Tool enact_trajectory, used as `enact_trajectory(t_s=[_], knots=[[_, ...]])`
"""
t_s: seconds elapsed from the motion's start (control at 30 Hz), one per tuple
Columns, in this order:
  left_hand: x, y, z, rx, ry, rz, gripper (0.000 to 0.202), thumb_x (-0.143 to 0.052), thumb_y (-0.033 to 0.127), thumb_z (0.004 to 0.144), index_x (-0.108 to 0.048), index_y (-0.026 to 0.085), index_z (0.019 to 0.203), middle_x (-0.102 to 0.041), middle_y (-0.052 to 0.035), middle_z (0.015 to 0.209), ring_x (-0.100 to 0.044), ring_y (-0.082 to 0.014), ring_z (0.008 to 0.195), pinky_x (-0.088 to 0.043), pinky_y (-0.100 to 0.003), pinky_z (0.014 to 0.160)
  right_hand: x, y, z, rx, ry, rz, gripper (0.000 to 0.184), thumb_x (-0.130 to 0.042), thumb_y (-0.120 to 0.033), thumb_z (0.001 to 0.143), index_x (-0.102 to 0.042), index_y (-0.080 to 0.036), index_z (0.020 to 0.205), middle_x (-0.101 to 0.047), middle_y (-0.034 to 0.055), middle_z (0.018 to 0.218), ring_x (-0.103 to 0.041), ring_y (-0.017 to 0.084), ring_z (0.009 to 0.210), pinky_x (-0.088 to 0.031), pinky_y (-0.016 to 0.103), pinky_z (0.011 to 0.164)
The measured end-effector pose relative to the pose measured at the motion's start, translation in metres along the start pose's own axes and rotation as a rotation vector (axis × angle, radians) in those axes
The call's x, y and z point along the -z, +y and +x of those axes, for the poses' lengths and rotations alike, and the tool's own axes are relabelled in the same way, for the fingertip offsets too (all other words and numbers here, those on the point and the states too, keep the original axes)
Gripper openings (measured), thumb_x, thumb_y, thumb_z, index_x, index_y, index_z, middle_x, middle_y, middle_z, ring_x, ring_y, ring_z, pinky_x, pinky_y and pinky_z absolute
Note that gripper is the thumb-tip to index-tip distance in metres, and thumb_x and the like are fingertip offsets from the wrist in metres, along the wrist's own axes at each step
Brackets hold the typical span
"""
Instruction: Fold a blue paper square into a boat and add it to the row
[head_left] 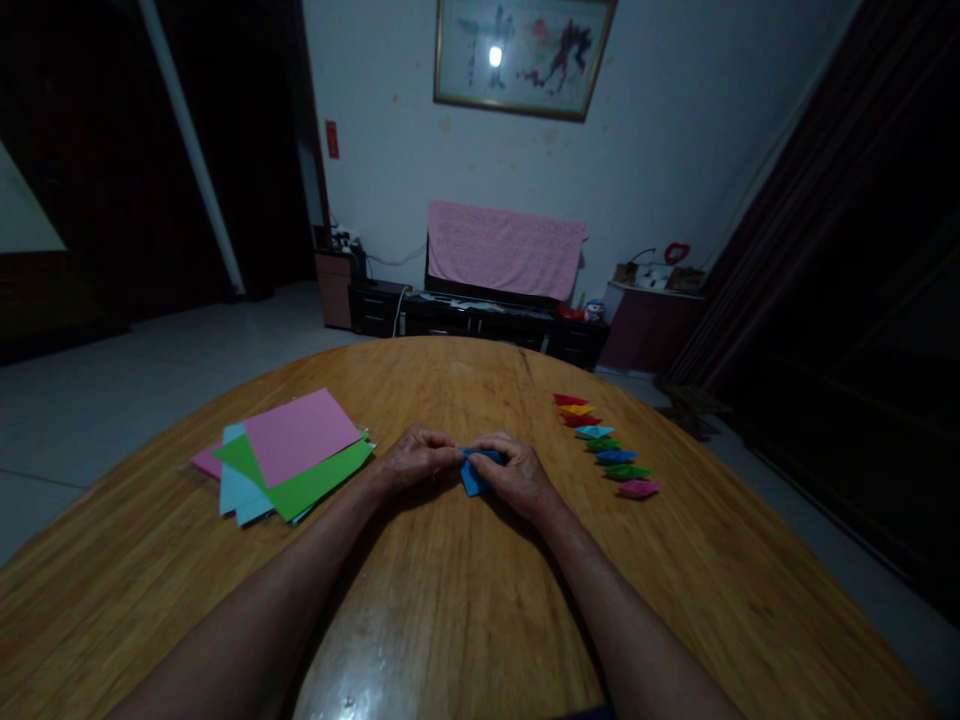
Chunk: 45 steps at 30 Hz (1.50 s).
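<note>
A small piece of folded blue paper (pixel 474 478) is held between my hands over the middle of the wooden table (pixel 420 620). My left hand (pixel 420 456) is closed, its thumb and finger pinching the paper's left edge. On the other side my right hand (pixel 517 472) grips the paper with its thumb on the near face and its fingers behind. The fingers cover part of the paper, so its full shape is hidden.
Left of my hands lies a loose stack of coloured paper sheets, a pink sheet (pixel 304 435) over a green sheet (pixel 322 485). To the right, several folded paper boats stand in a row, the pink boat (pixel 639 489) nearest. The table's rounded far edge faces a low black cabinet (pixel 510 325).
</note>
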<state>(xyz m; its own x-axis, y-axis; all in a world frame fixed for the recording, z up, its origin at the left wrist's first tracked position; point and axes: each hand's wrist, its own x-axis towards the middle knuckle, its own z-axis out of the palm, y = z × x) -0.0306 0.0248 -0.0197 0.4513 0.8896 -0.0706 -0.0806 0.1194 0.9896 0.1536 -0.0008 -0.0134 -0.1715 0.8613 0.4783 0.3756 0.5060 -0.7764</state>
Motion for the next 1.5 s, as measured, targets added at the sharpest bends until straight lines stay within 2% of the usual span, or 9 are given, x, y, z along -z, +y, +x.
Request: enact_trajectory(t_s=[0.33,0.53,0.7,0.8,0.93,1.0,1.1,1.2,1.5], knots=[[0.0056,-0.0035,0.0046,-0.049,-0.056,0.163,0.030,-0.070,0.042,0.069,-0.066,0.012,0.068,-0.048,0.0015,0.054,-0.038,-0.0083,0.049,-0.029,-0.025,0.050,-0.0009,-0.0003,0.0003,-0.062,0.018,0.047,0.014,-0.063,-0.028,0.076,-0.073,-0.018,0.076,-0.068,0.0046,0.081,-0.064,0.018,0.078,-0.050,0.029,0.071],[0.0028,-0.0019,0.0014,-0.056,-0.054,0.140,0.035,-0.072,0.047,0.067,-0.065,0.012,0.064,-0.047,0.0013,0.052,-0.038,-0.0080,0.048,-0.027,-0.024,0.049,-0.0009,-0.0017,0.0006,-0.080,0.031,0.076,0.015,-0.063,-0.030,0.075,-0.071,-0.018,0.073,-0.066,0.0042,0.078,-0.062,0.018,0.077,-0.049,0.029,0.071],[0.0017,-0.0014,0.0011,-0.057,-0.047,0.146,0.033,-0.071,0.044,0.068,-0.064,0.012,0.062,-0.046,0.0022,0.051,-0.037,-0.0073,0.046,-0.026,-0.024,0.048,-0.0017,-0.0039,0.0002,-0.102,0.041,0.089,0.016,-0.063,-0.032,0.074,-0.070,-0.018,0.072,-0.066,0.0039,0.078,-0.062,0.018,0.077,-0.049,0.029,0.071],[0.0026,-0.0012,0.0037,-0.058,0.003,0.166,0.029,-0.070,0.041,0.069,-0.063,0.013,0.062,-0.048,0.0021,0.051,-0.040,-0.0076,0.046,-0.026,-0.023,0.047,-0.0026,-0.0042,-0.0001,-0.164,0.053,0.090,0.017,-0.065,-0.032,0.072,-0.070,-0.018,0.080,-0.065,0.0027,0.078,-0.060,0.017,0.074,-0.049,0.028,0.068],[0.0025,-0.0007,0.0049,-0.066,0.081,0.176,0.027,-0.068,0.039,0.070,-0.062,0.015,0.063,-0.051,0.0016,0.052,-0.044,-0.0088,0.047,-0.028,-0.023,0.047,-0.0042,-0.0031,0.0008,-0.273,0.098,0.208,0.045,-0.070,-0.029,0.066,-0.062,-0.018,0.108,-0.064,0.0007,0.079,-0.059,0.015,0.069,-0.050,0.027,0.063],[0.0012,-0.0007,0.0039,-0.083,0.107,0.136,0.026,-0.067,0.039,0.070,-0.061,0.015,0.063,-0.050,0.0024,0.051,-0.043,-0.0083,0.046,-0.028,-0.022,0.046,-0.0052,-0.0021,0.0011,-0.310,0.095,0.309,0.051,-0.070,-0.030,0.066,-0.058,-0.019,0.114,-0.066,0.0015,0.083,-0.061,0.015,0.070,-0.051,0.027,0.063],[-0.0009,-0.0007,0.0020,-0.090,0.110,0.067,0.025,-0.068,0.039,0.070,-0.060,0.015,0.064,-0.049,0.0029,0.051,-0.042,-0.0079,0.045,-0.028,-0.022,0.046,-0.0058,-0.0005,0.0006,-0.314,0.076,0.328,0.034,-0.068,-0.032,0.069,-0.062,-0.017,0.099,-0.067,0.0028,0.083,-0.061,0.016,0.071,-0.050,0.027,0.064],[-0.0004,-0.0008,0.0016,-0.076,0.089,0.092,0.026,-0.070,0.039,0.068,-0.061,0.015,0.063,-0.051,0.0015,0.052,-0.043,-0.0082,0.046,-0.029,-0.023,0.046,-0.0050,0.0005,-0.0001,-0.281,0.058,0.275,0.022,-0.064,-0.033,0.072,-0.064,-0.015,0.085,-0.065,0.0019,0.076,-0.060,0.015,0.069,-0.049,0.027,0.062],[0.0036,-0.0016,0.0031,-0.082,0.066,0.126,0.029,-0.070,0.042,0.070,-0.063,0.014,0.066,-0.052,0.0014,0.053,-0.043,-0.0075,0.045,-0.028,-0.022,0.046,-0.0047,0.0027,0.0001,-0.278,0.067,0.282,0.030,-0.066,-0.036,0.071,-0.064,-0.015,0.093,-0.066,0.0015,0.079,-0.061,0.015,0.070,-0.048,0.025,0.063]])
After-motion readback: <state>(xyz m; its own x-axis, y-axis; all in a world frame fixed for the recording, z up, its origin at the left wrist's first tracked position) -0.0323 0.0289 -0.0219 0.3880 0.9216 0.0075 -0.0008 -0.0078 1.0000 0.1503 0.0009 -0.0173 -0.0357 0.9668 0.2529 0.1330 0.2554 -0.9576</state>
